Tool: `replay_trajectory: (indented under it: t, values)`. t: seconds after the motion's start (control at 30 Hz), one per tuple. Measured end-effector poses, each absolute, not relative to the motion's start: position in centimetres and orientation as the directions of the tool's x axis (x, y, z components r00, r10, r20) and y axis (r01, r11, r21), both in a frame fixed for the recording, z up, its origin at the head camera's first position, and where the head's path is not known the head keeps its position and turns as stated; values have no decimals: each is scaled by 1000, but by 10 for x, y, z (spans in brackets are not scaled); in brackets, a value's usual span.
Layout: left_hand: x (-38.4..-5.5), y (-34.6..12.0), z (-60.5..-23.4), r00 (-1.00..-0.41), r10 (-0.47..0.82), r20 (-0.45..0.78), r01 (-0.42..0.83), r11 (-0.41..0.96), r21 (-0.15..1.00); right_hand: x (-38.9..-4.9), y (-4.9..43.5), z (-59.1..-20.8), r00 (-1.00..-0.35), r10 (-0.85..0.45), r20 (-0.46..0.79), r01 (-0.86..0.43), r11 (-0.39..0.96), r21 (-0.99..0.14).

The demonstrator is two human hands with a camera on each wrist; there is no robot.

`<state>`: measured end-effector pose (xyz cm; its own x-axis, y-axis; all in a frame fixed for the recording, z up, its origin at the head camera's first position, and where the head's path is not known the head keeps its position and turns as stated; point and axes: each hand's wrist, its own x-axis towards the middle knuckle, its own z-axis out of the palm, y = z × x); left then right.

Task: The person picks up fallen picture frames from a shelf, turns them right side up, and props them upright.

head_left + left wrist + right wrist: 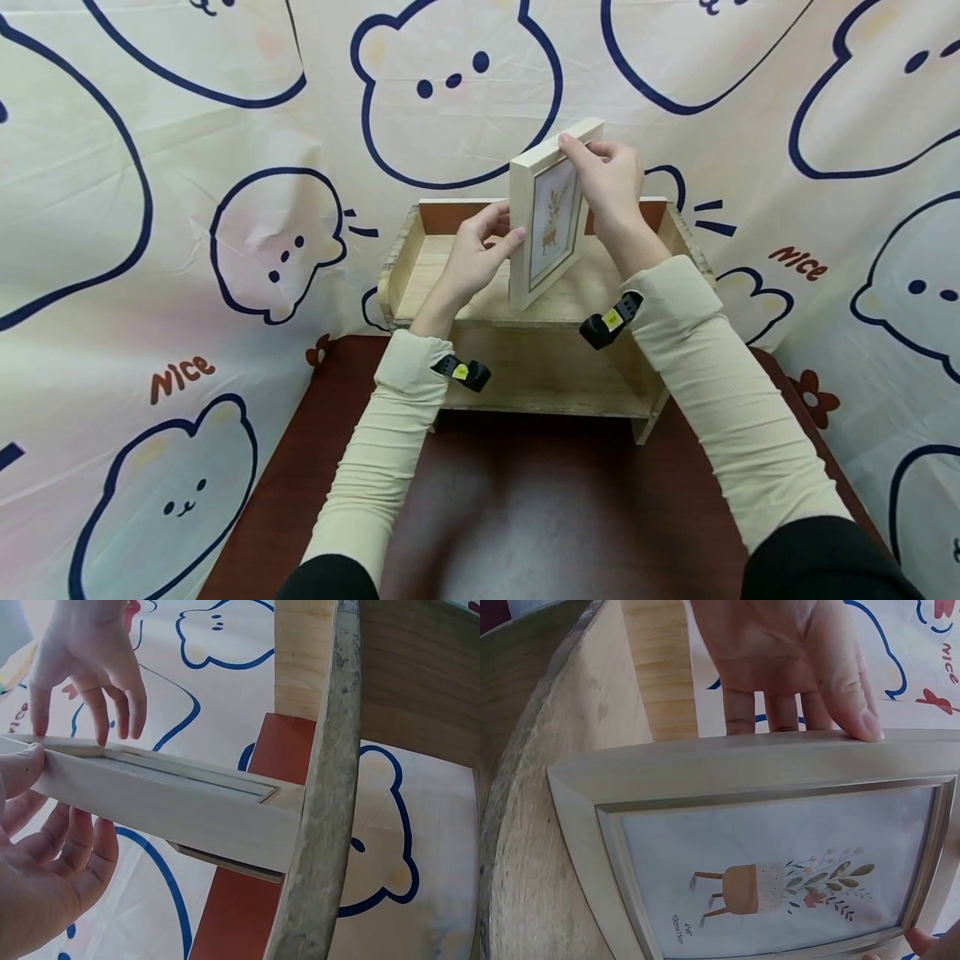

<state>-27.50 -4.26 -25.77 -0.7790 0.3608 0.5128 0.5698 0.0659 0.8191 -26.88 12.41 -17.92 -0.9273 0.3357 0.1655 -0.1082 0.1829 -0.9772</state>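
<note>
A cream picture frame (522, 237) stands upright, turned at an angle, over the top board of a wooden shelf (480, 312). Its print of a potted plant (742, 889) faces right. Whether its lower edge touches the board, I cannot tell. My left hand (480, 250) holds the frame's left side, the thumb near the front edge and the fingers behind; this hand (52, 855) is close up in the left wrist view. Up at the top right corner, my right hand (611, 179) grips the frame. Only fingertips of that hand (922, 941) show in the right wrist view.
The shelf has raised side panels (397, 262), a reddish-brown back strip (450, 218) and a lower board (547, 367). It stands on a dark brown table (525, 517). Behind and beside it hangs a cloth (285, 250) printed with cartoon bears.
</note>
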Motion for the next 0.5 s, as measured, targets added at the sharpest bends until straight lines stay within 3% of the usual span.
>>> replay_trajectory:
  t: [0.5]
  values:
    - [-269, -33, -260, -780, 331, 531, 578, 57, 814, -268, 120, -174, -935, 303, 184, -189, 12, -982]
